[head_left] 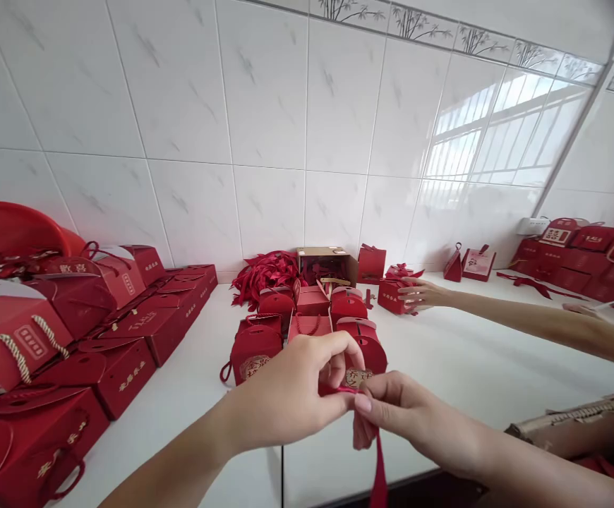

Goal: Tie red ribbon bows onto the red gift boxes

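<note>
A dark red ribbon [379, 469] is pinched between my two hands, its tail hanging below them over the table's front edge. My left hand [307, 384] has thumb and fingers curled on the ribbon's upper part. Meeting it from the right, my right hand [418, 416] grips the ribbon with thumb and forefinger. Part of the ribbon is hidden behind the fingers. Just beyond my hands stand red gift boxes, among them one with a gold emblem [257, 356] and a rope loop at its side, and a rounded one [368, 346].
Red boxes [127, 374] are stacked at left before a red basin [26, 219]. A ribbon heap [265, 275] lies by an open carton [328, 264] near the wall. Another person's hand [423, 293] touches a bow-topped box [389, 296]. More boxes [561, 264] stand far right.
</note>
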`<state>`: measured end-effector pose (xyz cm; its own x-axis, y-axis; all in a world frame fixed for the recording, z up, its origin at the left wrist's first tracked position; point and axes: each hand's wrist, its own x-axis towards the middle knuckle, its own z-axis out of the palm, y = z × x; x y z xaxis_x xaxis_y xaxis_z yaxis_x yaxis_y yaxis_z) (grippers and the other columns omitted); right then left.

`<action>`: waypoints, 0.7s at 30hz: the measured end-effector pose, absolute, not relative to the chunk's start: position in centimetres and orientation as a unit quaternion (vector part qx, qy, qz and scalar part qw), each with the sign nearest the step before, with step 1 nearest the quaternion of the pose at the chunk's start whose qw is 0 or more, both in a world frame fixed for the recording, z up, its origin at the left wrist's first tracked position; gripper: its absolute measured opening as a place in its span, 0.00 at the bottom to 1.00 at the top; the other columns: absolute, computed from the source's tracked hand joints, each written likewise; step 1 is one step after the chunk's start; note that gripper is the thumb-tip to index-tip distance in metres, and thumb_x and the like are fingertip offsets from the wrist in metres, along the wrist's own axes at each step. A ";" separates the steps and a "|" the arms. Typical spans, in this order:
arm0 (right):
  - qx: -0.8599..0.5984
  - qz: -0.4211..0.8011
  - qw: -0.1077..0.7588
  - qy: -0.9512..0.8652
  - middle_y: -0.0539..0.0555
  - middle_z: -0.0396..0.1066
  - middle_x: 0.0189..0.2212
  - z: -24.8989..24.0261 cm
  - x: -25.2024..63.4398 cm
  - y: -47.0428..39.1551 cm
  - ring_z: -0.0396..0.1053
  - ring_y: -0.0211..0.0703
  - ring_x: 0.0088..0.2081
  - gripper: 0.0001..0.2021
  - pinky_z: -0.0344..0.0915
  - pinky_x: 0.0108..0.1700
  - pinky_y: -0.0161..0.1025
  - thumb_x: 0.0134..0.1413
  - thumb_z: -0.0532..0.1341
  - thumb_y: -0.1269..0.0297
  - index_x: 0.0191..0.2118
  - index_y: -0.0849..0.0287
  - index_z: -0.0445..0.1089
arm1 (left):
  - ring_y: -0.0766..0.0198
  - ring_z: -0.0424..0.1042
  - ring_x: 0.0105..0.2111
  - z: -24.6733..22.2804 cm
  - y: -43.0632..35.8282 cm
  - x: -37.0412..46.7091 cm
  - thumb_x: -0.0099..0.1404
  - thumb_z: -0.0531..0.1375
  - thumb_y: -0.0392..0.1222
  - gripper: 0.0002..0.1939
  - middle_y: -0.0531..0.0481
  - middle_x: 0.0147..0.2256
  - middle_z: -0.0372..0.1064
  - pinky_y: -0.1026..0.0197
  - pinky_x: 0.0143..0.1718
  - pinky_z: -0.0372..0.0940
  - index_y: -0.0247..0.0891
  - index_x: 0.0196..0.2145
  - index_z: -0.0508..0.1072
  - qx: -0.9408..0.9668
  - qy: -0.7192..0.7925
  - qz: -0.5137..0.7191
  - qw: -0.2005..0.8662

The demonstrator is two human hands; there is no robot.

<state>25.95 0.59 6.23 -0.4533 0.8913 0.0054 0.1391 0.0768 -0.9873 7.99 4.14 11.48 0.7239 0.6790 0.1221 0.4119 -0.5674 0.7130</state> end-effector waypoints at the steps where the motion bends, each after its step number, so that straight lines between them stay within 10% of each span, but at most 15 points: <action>1: -0.397 0.552 0.349 -0.645 0.53 0.69 0.23 6.1 26.1 0.7 0.64 0.37 0.28 0.22 0.60 0.36 0.37 0.54 0.55 0.46 0.25 0.63 0.68 | 0.71 0.59 0.24 11.4 4.4 8.0 0.57 0.59 0.43 0.07 0.59 0.24 0.58 0.67 0.23 0.55 0.43 0.34 0.66 0.865 0.323 0.187 0.336; 8: -0.417 0.477 0.367 -0.681 0.47 0.60 0.18 5.8 26.9 0.7 0.55 0.32 0.21 0.20 0.54 0.25 0.31 0.54 0.56 0.49 0.21 0.59 0.58 | 0.69 0.62 0.27 12.2 6.7 6.6 0.55 0.62 0.46 0.15 0.57 0.28 0.60 0.66 0.27 0.59 0.43 0.39 0.66 0.850 0.315 0.162 0.389; 21: -0.442 -0.239 0.288 -0.815 0.48 0.59 0.16 3.8 29.4 3.4 0.52 0.35 0.21 0.13 0.48 0.25 0.35 0.52 0.53 0.72 0.18 0.59 0.57 | 0.70 0.57 0.23 14.0 7.9 0.2 0.61 0.55 0.52 0.21 0.57 0.25 0.54 0.68 0.23 0.56 0.47 0.51 0.59 0.849 0.422 0.191 0.256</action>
